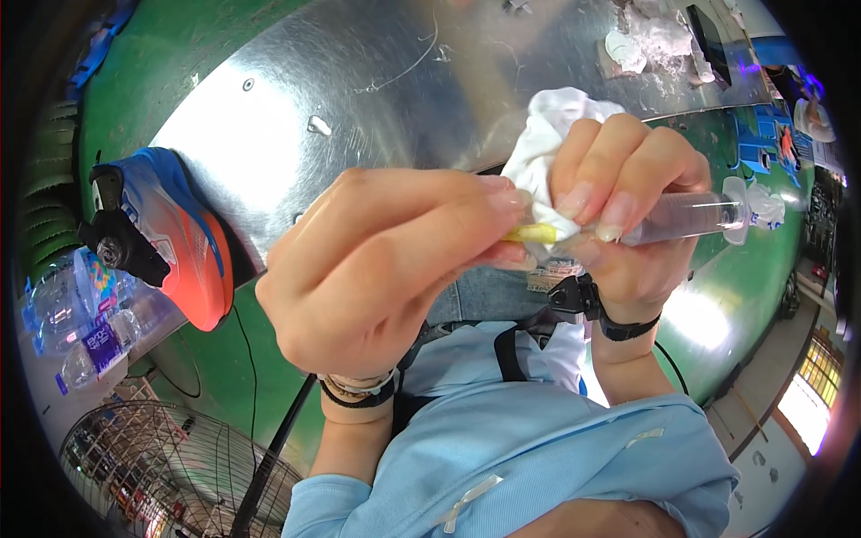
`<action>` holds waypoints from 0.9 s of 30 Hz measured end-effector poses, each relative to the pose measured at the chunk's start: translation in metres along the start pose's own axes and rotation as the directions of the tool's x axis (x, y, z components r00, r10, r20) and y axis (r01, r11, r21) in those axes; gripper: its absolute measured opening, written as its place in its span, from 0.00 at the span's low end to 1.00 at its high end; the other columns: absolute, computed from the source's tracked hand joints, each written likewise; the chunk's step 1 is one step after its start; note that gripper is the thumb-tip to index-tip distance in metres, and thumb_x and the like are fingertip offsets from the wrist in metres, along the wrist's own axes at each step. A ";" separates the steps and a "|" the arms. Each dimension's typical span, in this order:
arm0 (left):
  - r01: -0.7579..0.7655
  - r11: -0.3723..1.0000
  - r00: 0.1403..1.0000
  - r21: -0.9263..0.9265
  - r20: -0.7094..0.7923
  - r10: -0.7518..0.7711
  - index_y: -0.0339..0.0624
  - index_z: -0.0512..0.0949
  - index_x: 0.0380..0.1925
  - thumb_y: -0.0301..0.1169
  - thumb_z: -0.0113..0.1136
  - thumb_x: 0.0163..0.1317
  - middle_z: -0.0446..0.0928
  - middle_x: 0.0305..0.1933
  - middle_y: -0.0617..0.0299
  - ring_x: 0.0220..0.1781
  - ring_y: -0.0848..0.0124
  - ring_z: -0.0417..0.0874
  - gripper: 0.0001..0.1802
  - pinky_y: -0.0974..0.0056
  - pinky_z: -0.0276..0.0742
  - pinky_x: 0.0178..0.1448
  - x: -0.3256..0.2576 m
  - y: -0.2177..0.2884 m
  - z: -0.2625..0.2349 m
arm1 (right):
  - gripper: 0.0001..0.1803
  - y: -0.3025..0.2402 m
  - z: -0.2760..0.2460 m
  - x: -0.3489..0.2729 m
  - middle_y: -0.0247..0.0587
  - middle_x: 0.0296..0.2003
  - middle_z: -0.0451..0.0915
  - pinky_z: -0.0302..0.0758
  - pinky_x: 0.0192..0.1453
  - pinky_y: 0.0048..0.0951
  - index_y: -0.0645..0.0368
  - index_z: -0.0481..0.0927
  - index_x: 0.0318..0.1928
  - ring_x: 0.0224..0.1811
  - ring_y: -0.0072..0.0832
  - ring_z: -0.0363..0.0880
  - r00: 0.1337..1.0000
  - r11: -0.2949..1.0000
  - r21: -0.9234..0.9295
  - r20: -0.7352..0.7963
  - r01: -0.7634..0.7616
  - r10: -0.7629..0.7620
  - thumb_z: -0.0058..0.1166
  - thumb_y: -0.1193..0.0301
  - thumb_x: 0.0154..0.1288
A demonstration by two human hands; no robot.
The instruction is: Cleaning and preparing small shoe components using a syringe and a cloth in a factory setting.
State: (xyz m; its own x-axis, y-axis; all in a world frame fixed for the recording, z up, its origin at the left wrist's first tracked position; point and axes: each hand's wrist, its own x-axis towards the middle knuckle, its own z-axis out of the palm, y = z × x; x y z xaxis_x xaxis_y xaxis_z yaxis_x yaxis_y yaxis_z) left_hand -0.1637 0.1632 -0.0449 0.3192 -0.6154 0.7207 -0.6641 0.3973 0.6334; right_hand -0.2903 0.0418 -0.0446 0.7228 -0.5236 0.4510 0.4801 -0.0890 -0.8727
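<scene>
Here, your left hand (359,260) is pinching the yellow tip (540,233), apparently steadying it | your right hand (639,161) is gripping syringe (686,218) and cloth (529,161), probably bracing both | syringe is extending rightward from your grip

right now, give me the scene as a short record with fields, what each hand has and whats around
left hand: fingers closed on the yellow tip
right hand: wrapped around the clear syringe, fingers also on the white cloth
syringe: lies roughly sideways, flanged end to the right
cloth: bunched, beside the yellow tip
left of the hands: orange and blue shoe, black device at its side
beyond the hands: shiny metal tabletop
</scene>
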 end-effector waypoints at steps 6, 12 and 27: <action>-0.092 0.992 0.995 0.082 -0.041 0.096 0.32 0.75 0.30 0.24 0.58 0.53 0.76 0.27 0.51 0.24 0.67 0.79 0.06 0.69 0.73 0.25 0.002 0.003 0.010 | 0.18 0.001 0.001 -0.001 0.33 0.26 0.72 0.65 0.28 0.20 0.51 0.68 0.25 0.25 0.22 0.65 1.000 1.000 -0.007 0.006 -0.004 0.004 0.68 0.78 0.45; -0.058 0.996 0.995 0.070 -0.083 0.063 0.33 0.74 0.31 0.33 0.56 0.61 0.76 0.26 0.53 0.24 0.67 0.77 0.11 0.69 0.72 0.25 -0.002 0.005 0.013 | 0.18 0.000 -0.001 0.003 0.31 0.26 0.73 0.65 0.26 0.18 0.50 0.69 0.24 0.25 0.22 0.67 0.981 0.968 -0.162 0.054 0.191 -0.184 0.71 0.71 0.46; 0.444 0.863 0.888 -0.243 0.249 -0.387 0.29 0.75 0.25 0.32 0.55 0.62 0.74 0.22 0.56 0.21 0.71 0.76 0.14 0.73 0.65 0.24 0.009 0.024 -0.005 | 0.10 -0.037 -0.038 0.049 0.36 0.28 0.79 0.68 0.23 0.16 0.56 0.74 0.23 0.24 0.24 0.74 0.641 0.910 -0.187 0.761 0.369 -0.103 0.64 0.80 0.46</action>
State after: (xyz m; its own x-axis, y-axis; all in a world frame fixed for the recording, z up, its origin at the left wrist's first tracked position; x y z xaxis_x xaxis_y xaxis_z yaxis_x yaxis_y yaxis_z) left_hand -0.1732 0.1705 -0.0221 0.3721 -0.8695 0.3250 -0.2668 0.2352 0.9346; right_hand -0.2918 -0.0128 0.0022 0.7918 0.3180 0.5214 0.6106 -0.4330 -0.6631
